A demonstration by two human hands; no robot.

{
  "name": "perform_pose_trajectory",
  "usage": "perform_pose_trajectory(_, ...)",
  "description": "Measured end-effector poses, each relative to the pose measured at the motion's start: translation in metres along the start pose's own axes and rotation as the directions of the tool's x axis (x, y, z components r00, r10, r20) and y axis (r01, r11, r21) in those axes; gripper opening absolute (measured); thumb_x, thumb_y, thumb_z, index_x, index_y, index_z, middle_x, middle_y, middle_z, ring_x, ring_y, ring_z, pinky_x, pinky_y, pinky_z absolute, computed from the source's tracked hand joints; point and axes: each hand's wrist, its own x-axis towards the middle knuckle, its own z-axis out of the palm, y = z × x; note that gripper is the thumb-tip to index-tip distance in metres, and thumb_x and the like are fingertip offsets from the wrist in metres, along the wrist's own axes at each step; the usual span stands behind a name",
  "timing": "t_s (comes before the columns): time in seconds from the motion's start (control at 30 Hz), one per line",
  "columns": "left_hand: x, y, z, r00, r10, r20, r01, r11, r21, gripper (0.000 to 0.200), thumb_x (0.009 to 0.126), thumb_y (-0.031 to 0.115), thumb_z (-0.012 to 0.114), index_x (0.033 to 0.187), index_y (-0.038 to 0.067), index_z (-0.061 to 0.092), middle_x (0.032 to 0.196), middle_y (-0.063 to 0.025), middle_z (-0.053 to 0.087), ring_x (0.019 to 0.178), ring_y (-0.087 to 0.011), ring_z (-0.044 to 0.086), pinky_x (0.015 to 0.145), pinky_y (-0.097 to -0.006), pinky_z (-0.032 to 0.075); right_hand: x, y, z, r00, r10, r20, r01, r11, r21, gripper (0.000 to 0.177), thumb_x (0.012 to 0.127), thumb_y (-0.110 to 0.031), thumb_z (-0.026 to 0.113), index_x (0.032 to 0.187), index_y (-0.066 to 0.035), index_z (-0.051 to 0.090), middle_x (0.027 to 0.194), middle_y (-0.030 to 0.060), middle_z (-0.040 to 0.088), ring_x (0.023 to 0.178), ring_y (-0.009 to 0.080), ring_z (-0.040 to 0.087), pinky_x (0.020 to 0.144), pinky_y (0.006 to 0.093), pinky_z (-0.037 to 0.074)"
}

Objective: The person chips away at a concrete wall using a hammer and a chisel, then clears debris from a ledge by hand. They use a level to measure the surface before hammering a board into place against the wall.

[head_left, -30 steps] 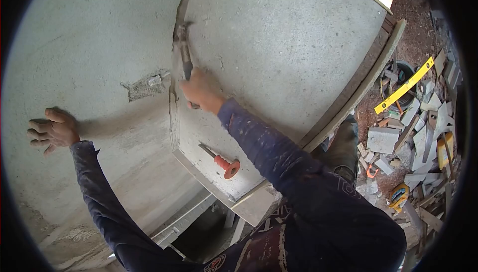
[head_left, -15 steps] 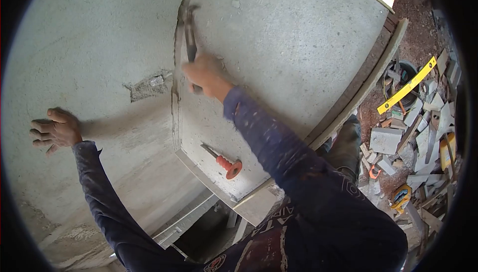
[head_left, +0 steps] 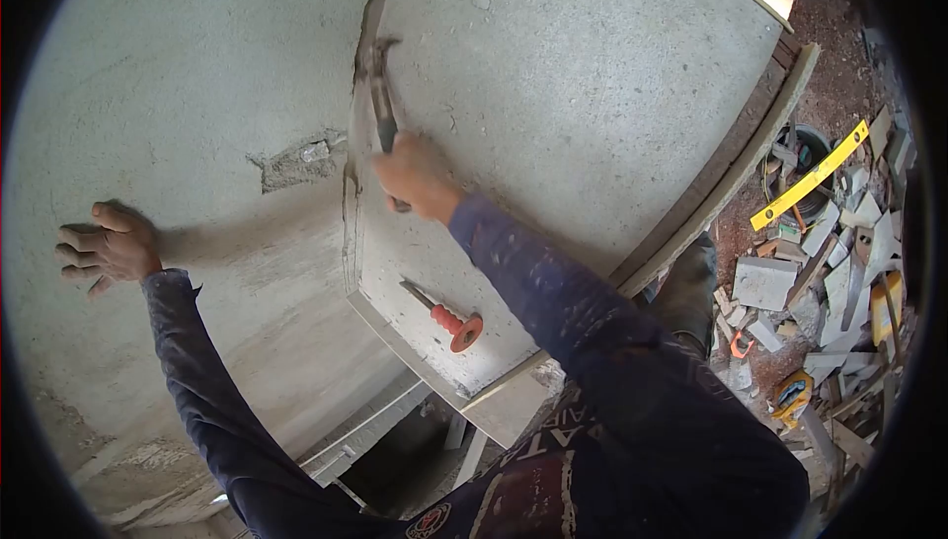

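the right hand clenches the hammer towards eleven o'clock beside the crack, while at nine the left hand spreads empty fingers on the wall, seemingly for balance, and the chisel lies at six.

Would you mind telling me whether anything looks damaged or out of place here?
Yes: the wall has a jagged, broken-out patch between the left hand and the hammer, unlike the smoother surface around it. Broken pieces also lie jumbled on the floor at right.
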Motion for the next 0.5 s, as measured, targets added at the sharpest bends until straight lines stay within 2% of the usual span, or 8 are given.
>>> perform_pose_trajectory(0.17, -0.002, 0.002, 0.000, 1.000, 0.028, -0.003, -0.028, 0.999, -0.020, 0.088, 0.092, 0.075, 0.023, 0.156, 0.016, 0.012, 0.161, -0.0223, 0.010, 0.148, -0.0486, -0.001, 0.108, -0.0771, -0.004, -0.053, -0.066, -0.048, 0.923, -0.331, -0.195, 0.339, 0.941, 0.009, 0.031, 0.090, -0.022, 0.063, 0.105, 0.004, 0.052, 0.066, 0.0058, 0.057, 0.049, 0.0164, 0.058, 0.040, 0.0334, 0.044)
perform_pose_trajectory(0.23, 0.000, 0.004, 0.002, 1.000, 0.002, 0.011, -0.002, 1.000, -0.012, 0.088, 0.092, 0.075, 0.023, 0.156, 0.016, 0.012, 0.160, -0.0220, 0.010, 0.148, -0.0488, -0.001, 0.108, -0.0772, -0.004, -0.029, -0.097, -0.068, 0.579, -0.683, -0.445, 0.755, 0.655, -0.023, 0.030, 0.092, -0.026, 0.062, 0.104, 0.000, 0.051, 0.063, 0.0064, 0.055, 0.046, 0.0145, 0.055, 0.041, 0.0312, 0.045)
perform_pose_trajectory(0.27, -0.001, 0.004, 0.005, 1.000, -0.002, 0.012, 0.002, 1.000, -0.011, 0.088, 0.092, 0.075, 0.023, 0.156, 0.016, 0.012, 0.160, -0.0220, 0.010, 0.148, -0.0488, -0.001, 0.108, -0.0772, -0.004, -0.017, -0.103, -0.081, 0.579, -0.685, -0.442, 0.755, 0.655, -0.026, 0.030, 0.092, -0.026, 0.062, 0.104, 0.000, 0.051, 0.063, 0.0064, 0.055, 0.046, 0.0145, 0.055, 0.041, 0.0312, 0.045)
perform_pose_trajectory(0.33, -0.003, -0.002, 0.005, 0.999, 0.034, -0.009, -0.035, 0.999, -0.032, 0.087, 0.092, 0.074, 0.024, 0.156, 0.017, 0.013, 0.161, -0.0221, 0.010, 0.148, -0.0488, -0.001, 0.108, -0.0772, -0.004, -0.003, -0.110, -0.097, 0.254, -0.890, -0.379, 0.918, 0.098, 0.384, 0.032, 0.093, -0.027, 0.062, 0.107, -0.001, 0.049, 0.075, 0.0110, 0.060, 0.060, 0.0172, 0.062, 0.053, 0.0318, 0.052)
perform_pose_trajectory(0.4, -0.003, -0.004, 0.005, 0.999, 0.031, -0.013, -0.031, 0.999, -0.017, 0.086, 0.092, 0.073, 0.024, 0.156, 0.017, 0.013, 0.161, -0.0221, 0.010, 0.148, -0.0486, -0.001, 0.108, -0.0771, -0.004, 0.026, -0.065, -0.016, 0.225, -0.561, -0.796, 0.854, 0.507, -0.116, 0.044, 0.097, -0.023, 0.056, 0.126, 0.006, 0.040, 0.099, 0.0126, 0.052, 0.093, 0.0179, 0.058, 0.074, 0.0279, 0.049)
perform_pose_trajectory(0.43, -0.003, -0.002, 0.004, 0.999, 0.031, -0.013, -0.031, 0.999, -0.017, 0.086, 0.092, 0.073, 0.024, 0.156, 0.017, 0.013, 0.161, -0.0220, 0.010, 0.148, -0.0484, -0.001, 0.108, -0.0771, -0.004, 0.041, -0.016, 0.002, -0.059, -0.830, -0.555, 0.506, 0.454, -0.733, 0.054, 0.096, -0.022, 0.055, 0.135, 0.007, 0.031, 0.112, 0.0191, 0.053, 0.103, 0.0248, 0.060, 0.079, 0.0303, 0.050)
perform_pose_trajectory(0.47, -0.002, -0.002, 0.005, 0.999, 0.028, -0.017, -0.028, 1.000, -0.010, 0.087, 0.092, 0.073, 0.024, 0.156, 0.015, 0.014, 0.161, -0.0221, 0.011, 0.148, -0.0480, -0.001, 0.108, -0.0768, -0.004, 0.066, 0.060, 0.036, 0.431, -0.802, -0.413, 0.292, 0.557, -0.777, 0.052, 0.094, -0.019, 0.053, 0.133, 0.010, 0.034, 0.109, 0.0242, 0.058, 0.093, 0.0281, 0.067, 0.069, 0.0331, 0.054)
perform_pose_trajectory(0.5, -0.001, -0.001, 0.006, 0.999, 0.021, -0.025, -0.022, 1.000, -0.019, 0.087, 0.092, 0.073, 0.024, 0.156, 0.015, 0.014, 0.161, -0.0221, 0.011, 0.148, -0.0480, -0.001, 0.108, -0.0768, -0.004, 0.016, 0.026, 0.011, 0.876, -0.391, -0.280, 0.218, 0.842, -0.493, 0.050, 0.092, -0.018, 0.058, 0.130, 0.010, 0.038, 0.098, 0.0185, 0.060, 0.082, 0.0233, 0.066, 0.060, 0.0327, 0.053)
